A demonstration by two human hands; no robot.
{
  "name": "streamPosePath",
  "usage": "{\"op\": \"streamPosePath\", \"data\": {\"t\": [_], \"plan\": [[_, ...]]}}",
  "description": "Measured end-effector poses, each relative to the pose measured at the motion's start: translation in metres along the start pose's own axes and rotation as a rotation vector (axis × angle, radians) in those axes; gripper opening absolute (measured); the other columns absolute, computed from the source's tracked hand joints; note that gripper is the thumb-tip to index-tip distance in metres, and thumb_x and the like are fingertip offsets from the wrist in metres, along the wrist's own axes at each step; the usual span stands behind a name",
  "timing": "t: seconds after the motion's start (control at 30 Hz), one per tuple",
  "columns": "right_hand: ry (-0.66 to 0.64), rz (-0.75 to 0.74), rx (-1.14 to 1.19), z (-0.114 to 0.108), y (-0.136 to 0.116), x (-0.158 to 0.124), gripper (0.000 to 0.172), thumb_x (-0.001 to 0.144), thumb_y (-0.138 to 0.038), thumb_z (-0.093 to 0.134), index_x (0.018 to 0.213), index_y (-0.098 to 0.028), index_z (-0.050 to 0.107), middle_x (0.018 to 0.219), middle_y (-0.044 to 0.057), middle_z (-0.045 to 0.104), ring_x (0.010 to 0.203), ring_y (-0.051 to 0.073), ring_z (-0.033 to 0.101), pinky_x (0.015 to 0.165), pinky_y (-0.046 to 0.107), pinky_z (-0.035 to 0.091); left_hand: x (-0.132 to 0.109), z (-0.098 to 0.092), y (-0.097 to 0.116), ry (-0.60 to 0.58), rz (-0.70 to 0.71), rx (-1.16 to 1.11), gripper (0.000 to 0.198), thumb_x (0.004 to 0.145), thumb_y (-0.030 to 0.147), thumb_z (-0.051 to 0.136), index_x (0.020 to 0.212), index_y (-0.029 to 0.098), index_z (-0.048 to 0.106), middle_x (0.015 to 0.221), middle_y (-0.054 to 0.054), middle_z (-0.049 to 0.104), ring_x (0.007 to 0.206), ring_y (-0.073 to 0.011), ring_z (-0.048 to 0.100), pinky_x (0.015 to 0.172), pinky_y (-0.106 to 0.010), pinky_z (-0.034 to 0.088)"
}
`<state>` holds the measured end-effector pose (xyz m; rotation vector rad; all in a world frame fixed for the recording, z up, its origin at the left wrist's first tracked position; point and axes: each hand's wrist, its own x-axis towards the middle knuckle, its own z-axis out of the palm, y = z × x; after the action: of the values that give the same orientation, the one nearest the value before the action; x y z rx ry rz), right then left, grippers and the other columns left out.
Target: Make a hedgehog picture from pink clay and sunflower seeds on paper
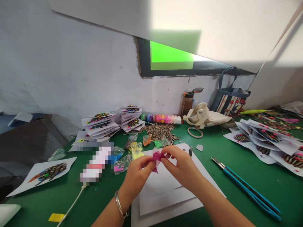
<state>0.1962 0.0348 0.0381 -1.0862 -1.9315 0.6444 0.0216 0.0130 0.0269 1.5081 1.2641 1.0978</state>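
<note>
Between my two hands is a small clear plastic bag of magenta modelling clay point(158, 155), crumpled and partly hidden by fingers. My left hand point(137, 171) pinches its left side. Thumb and fingers of my right hand point(180, 162) close on its right side. Below them lies a stack of white paper sheets point(161, 201), the top one with faint pencil lines. Just beyond are small bags of clay: yellow point(137, 151), orange point(147, 140), green point(161, 143), blue point(116, 154) and pink point(120, 167).
A heap of striped sunflower seeds point(161, 132) lies behind the bags. Seed-picture stacks stand at left point(101, 126) and right point(265, 142). Blue tweezers point(251, 192) and a utility blade point(217, 163) lie right. Tape roll point(195, 132), bottle point(187, 104) and tote bag point(230, 101) stand farther back.
</note>
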Motion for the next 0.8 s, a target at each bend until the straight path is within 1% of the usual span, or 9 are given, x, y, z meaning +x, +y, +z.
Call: {"op": "streamPosePath", "data": {"t": [0.13,0.27,0.33,0.5,0.6,0.67,0.8], "plan": [[-0.009,0.156,0.072,0.006,0.005,0.001,0.011,0.080,-0.022,0.056,0.091,-0.021,0.060,0.088,0.002,0.063,0.074,0.016,0.056,0.066,0.029,0.043,0.000,0.001,0.003,0.014,-0.032,-0.014,0.026,0.082,0.038,0.058,0.082,0.015,0.070,0.074,-0.003,0.064,0.068,-0.0141,0.054,0.062,-0.024,0.044],[-0.038,0.225,0.173,0.011,0.006,0.001,0.004,0.079,-0.023,0.056,0.080,-0.020,0.058,0.079,0.000,0.061,0.071,0.015,0.055,0.064,0.028,0.042,-0.002,0.004,0.004,-0.013,-0.160,-0.205,0.029,0.079,0.039,0.062,0.090,0.014,0.069,0.085,-0.006,0.066,0.078,-0.0174,0.059,0.070,-0.029,0.051],[-0.054,0.252,0.238,0.013,0.005,0.001,0.004,0.078,-0.024,0.057,0.077,-0.020,0.057,0.077,0.000,0.060,0.070,0.014,0.054,0.063,0.027,0.042,-0.002,0.004,0.004,-0.005,-0.195,-0.252,0.030,0.077,0.040,0.063,0.090,0.013,0.069,0.085,-0.007,0.066,0.078,-0.0185,0.060,0.069,-0.031,0.053],[-0.120,0.329,0.430,0.015,0.000,0.000,0.010,0.076,-0.026,0.060,0.075,-0.019,0.054,0.074,-0.001,0.058,0.064,0.012,0.052,0.057,0.024,0.040,0.000,0.002,0.002,0.025,-0.160,-0.197,0.028,0.078,0.038,0.063,0.083,0.012,0.069,0.069,-0.004,0.063,0.063,-0.0138,0.058,0.061,-0.027,0.050],[-0.120,0.332,0.487,0.016,0.000,0.000,0.010,0.076,-0.026,0.061,0.082,-0.019,0.057,0.078,0.000,0.061,0.069,0.013,0.054,0.060,0.025,0.041,0.001,0.000,0.000,0.049,-0.146,-0.163,0.027,0.079,0.037,0.061,0.085,0.012,0.069,0.065,-0.003,0.063,0.059,-0.0124,0.056,0.056,-0.024,0.048],[-0.104,0.338,0.489,0.017,0.003,0.000,0.012,0.077,-0.028,0.061,0.085,-0.018,0.059,0.080,0.001,0.063,0.072,0.014,0.056,0.064,0.026,0.043,0.002,-0.001,0.000,0.060,-0.129,-0.138,0.025,0.080,0.036,0.060,0.082,0.013,0.069,0.063,-0.002,0.061,0.057,-0.0118,0.054,0.054,-0.023,0.046],[-0.061,0.363,0.536,0.020,0.010,0.001,0.016,0.079,-0.032,0.061,0.081,-0.017,0.061,0.080,0.003,0.064,0.075,0.016,0.057,0.070,0.029,0.044,0.001,0.000,0.000,0.052,-0.104,-0.082,0.022,0.080,0.034,0.059,0.077,0.014,0.068,0.062,-0.002,0.061,0.057,-0.0117,0.054,0.054,-0.023,0.045]]}}
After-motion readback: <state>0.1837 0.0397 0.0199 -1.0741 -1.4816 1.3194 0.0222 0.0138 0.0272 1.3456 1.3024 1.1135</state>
